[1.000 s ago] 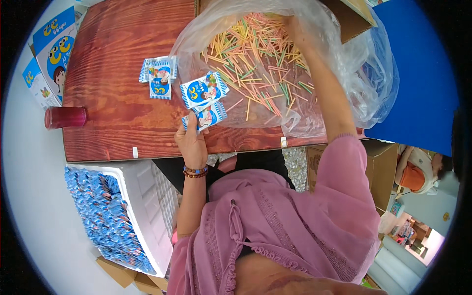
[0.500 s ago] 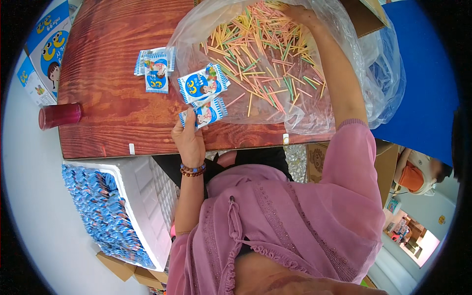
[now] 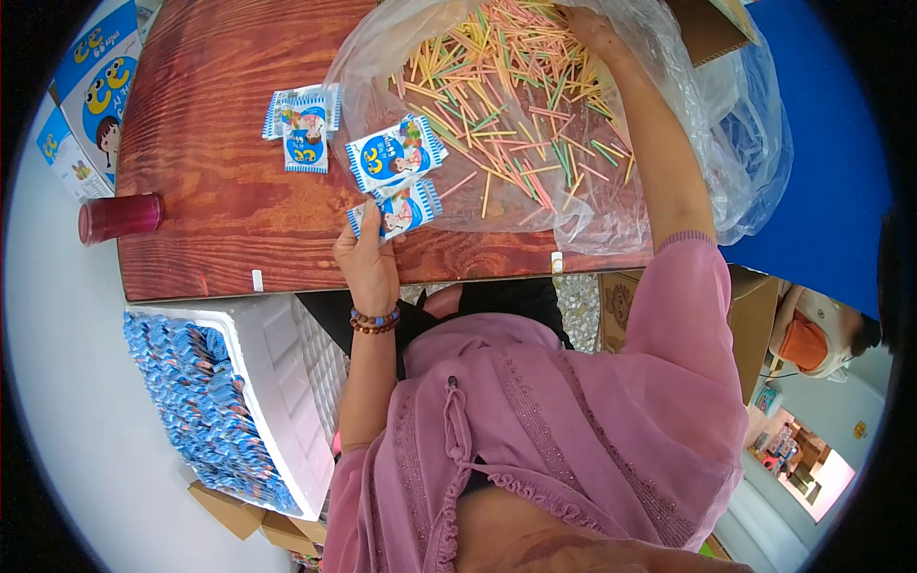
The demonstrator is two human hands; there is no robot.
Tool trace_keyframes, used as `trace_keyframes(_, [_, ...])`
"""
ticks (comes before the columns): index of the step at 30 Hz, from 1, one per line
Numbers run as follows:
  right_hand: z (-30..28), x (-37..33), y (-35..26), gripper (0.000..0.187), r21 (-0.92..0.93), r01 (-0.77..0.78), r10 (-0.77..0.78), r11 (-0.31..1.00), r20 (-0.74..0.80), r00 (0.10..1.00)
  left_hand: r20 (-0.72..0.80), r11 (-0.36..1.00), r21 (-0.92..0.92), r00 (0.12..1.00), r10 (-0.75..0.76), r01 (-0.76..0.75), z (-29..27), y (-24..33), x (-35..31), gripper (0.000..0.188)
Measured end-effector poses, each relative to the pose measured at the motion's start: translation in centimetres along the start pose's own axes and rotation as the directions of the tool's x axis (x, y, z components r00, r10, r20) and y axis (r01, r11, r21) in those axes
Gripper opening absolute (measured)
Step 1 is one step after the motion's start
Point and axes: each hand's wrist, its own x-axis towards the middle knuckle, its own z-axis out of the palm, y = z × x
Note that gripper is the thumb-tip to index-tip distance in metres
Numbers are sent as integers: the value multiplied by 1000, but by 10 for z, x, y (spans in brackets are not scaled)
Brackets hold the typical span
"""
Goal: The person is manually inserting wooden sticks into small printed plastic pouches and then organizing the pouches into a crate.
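At the table's front edge, my left hand (image 3: 366, 260) pinches the lower end of a small blue-and-white packet (image 3: 405, 209) between thumb and fingers. Another packet of the same kind (image 3: 394, 153) lies just beyond it, overlapping its upper edge. My right arm stretches far over the table, and my right hand (image 3: 594, 34) is at the far side of a heap of thin pastel sticks (image 3: 516, 57), pink, yellow and green. Its fingertips are too indistinct among the sticks to make out. The sticks lie spread on a large clear plastic bag (image 3: 377, 72).
Further left lie a few similar packets (image 3: 306, 134). A dark red cup (image 3: 120, 219) is at the table's left edge. Below stands a white foam box (image 3: 272, 382) full of blue packets (image 3: 205, 406). Cardboard (image 3: 705, 29) and a blue surface (image 3: 812, 134) are on the right.
The view has shifted slightly. My left hand keeps its hold on the packet, and my right hand stays at the far side of the stick heap with little visible movement.
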Motion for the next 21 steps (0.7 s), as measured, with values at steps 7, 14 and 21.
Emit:
trace_keyframes(7, [7,-15,6,42,733,329,-142,595,-307,941,5,1000,20,1000,1,-1,2,0,0,16])
trace_keyframes(14, [20,-48,-16,36,448,892,-90,65,-888,452,41,1000,17,999,-8,7,10,-2,1,16])
trace_keyframes(21, [43,-145,-97,19,949,313,-35,-25,-314,949,40,1000,22,999,19,-20,-4,1,0,15])
